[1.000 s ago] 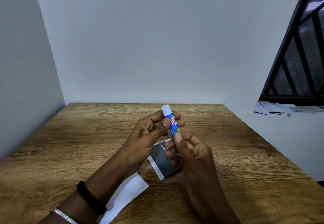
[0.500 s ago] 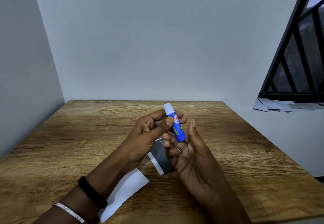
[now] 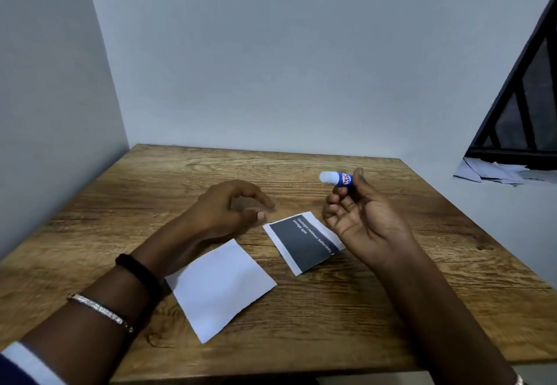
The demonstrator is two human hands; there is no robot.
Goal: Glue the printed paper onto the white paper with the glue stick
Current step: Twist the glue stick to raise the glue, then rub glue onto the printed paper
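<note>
Head view shows a wooden desk (image 3: pixel 331 309) set against pale walls, with both of the person's forearms reaching over it. Right hand (image 3: pixel 358 221) is raised above the desk with its palm turned up, and it pinches a blue glue stick (image 3: pixel 339 178) between thumb and fingertips; the stick lies nearly level, its white cap pointing left. Left hand (image 3: pixel 232 208) hovers low over the desk with loosely curled fingers and grasps nothing, its thumb tip just beside the upper left corner of the printed paper (image 3: pixel 303 241). That printed paper lies flat on the desk, a dark panel with small white lettering and white margins, its right edge partly hidden under the right hand. White paper (image 3: pixel 221 288) lies flat nearer the person and to the left, close to the printed paper but apart from it, with its upper left part beneath the left forearm. A black band (image 3: pixel 138 273) and a sparkling bracelet (image 3: pixel 101 310) circle the left wrist. Loose sheets (image 3: pixel 494 170) lie on a ledge at far right, below a dark window grille (image 3: pixel 521 113).
</note>
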